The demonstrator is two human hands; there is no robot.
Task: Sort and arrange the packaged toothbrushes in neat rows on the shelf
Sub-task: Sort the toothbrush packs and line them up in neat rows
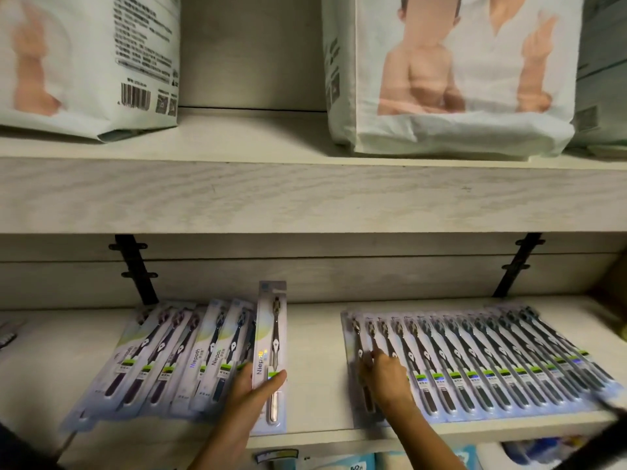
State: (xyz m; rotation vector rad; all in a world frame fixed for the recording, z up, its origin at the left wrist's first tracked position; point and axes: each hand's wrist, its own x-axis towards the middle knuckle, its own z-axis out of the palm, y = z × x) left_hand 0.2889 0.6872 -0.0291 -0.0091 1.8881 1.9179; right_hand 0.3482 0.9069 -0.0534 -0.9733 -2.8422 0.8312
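Holding one toothbrush pack (271, 347) in the left hand (252, 390), thumb curled across its front by the green label, just right of the messy fanned-out bunch (176, 357) lying beside that hand. Right hand (386, 374) sits on the left end of the tidy overlapping row (492, 364) that runs off to its right; fingers (377, 354) touch the first couple packs, can't tell if they're pinching one. Strip of shelf (315, 334) shows between the hands, diaper bags (451, 72) on the board above them.
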